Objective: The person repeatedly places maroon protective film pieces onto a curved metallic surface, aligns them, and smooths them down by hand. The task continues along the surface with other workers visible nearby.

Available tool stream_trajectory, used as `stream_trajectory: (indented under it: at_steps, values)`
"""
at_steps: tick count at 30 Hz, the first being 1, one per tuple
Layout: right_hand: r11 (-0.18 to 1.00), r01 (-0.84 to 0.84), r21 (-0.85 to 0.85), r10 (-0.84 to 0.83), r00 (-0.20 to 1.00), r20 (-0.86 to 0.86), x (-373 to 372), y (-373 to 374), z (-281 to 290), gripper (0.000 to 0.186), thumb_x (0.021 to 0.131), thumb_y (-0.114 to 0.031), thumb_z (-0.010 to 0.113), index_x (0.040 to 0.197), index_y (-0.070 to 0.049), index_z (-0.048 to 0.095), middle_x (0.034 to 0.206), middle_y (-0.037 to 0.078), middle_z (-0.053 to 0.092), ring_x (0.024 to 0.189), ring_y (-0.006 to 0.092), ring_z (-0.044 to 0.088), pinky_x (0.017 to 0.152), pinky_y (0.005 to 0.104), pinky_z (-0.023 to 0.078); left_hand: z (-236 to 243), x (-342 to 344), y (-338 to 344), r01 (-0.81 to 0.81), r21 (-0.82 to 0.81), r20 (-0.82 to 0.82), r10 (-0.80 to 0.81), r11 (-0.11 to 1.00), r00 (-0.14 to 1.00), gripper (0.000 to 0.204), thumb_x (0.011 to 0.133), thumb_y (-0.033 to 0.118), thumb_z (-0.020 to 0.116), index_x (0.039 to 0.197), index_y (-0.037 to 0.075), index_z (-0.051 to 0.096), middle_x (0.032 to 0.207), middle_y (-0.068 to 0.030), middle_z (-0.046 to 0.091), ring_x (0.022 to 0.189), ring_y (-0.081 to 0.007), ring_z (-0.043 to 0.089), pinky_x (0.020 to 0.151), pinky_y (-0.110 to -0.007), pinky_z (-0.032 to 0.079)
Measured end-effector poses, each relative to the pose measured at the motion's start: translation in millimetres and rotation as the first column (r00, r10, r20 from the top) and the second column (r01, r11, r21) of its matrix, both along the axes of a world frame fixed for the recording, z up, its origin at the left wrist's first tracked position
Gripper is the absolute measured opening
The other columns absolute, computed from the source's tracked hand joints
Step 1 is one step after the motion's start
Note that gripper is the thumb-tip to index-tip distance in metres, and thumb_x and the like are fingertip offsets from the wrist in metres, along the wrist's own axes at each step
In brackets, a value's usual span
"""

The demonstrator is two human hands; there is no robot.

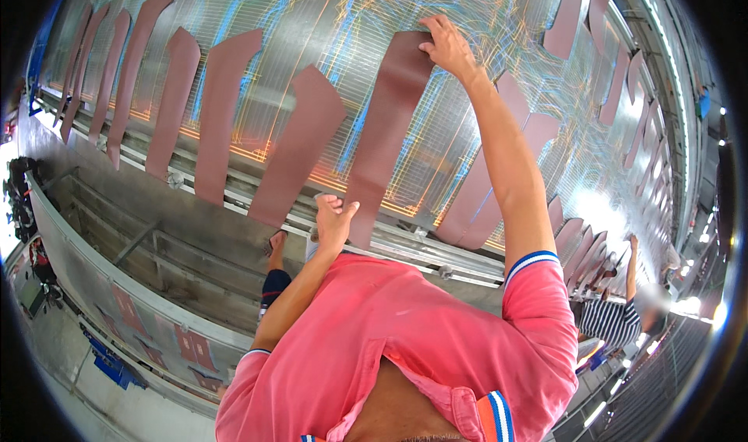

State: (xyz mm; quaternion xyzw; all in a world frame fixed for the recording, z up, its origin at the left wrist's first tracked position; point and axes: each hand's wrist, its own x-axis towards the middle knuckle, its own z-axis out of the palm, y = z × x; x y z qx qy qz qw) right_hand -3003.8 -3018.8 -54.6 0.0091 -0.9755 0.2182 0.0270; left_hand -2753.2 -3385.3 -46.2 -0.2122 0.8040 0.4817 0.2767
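A long dark brown, leather-like cut piece (390, 103) lies aslant across the glossy table in front of me, its surface slightly wavy. At its far right corner my right hand (450, 46) is closed on the edge, arm stretched out. My left hand (335, 222) is by the near end, at the piece's left edge. Its fingers are curled and the thumb reaches to the brown edge; whether anything is inside the fingers is hidden. Just left lies another brown piece (300, 146) with an angled tip. Partly behind my right forearm is a wider brown piece (474, 200).
Several similar brown pieces (214, 111) lie in a row along the left, and more (612, 88) on the right. Coloured lines cover the tabletop (273, 123). A metal rail (405, 243) edges its near side. A person in a striped shirt (612, 323) stands farther right.
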Motion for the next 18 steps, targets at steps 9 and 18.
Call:
stream_trajectory:
  at_steps: [9,18]
  values:
    - [0.992,-0.092,0.087,0.074,0.98,0.186,-6,13,9,0.012,0.087,-0.013,0.066,0.096,-0.005,0.068,0.096,0.013,0.066,0.101,0.0309,0.061,0.087,0.0413,0.049,12,-12,1,0.092,0.154,0.023,-0.097,0.984,0.995,0.012,0.087,0.006,0.069,0.094,-0.003,0.065,0.075,0.0002,0.062,0.07,-0.0061,0.052,0.063,-0.025,0.043]
    - [0.985,-0.018,-0.173,0.073,0.945,0.319,-12,50,52,0.019,0.084,-0.012,0.06,0.098,-0.005,0.07,0.092,0.017,0.07,0.082,0.0333,0.064,0.075,0.0414,0.049,17,-18,-18,-0.091,0.376,0.133,0.043,0.922,0.99,0.006,0.09,0.004,0.066,0.091,-0.002,0.066,0.077,0.0041,0.059,0.07,-0.0029,0.049,0.064,-0.021,0.04]
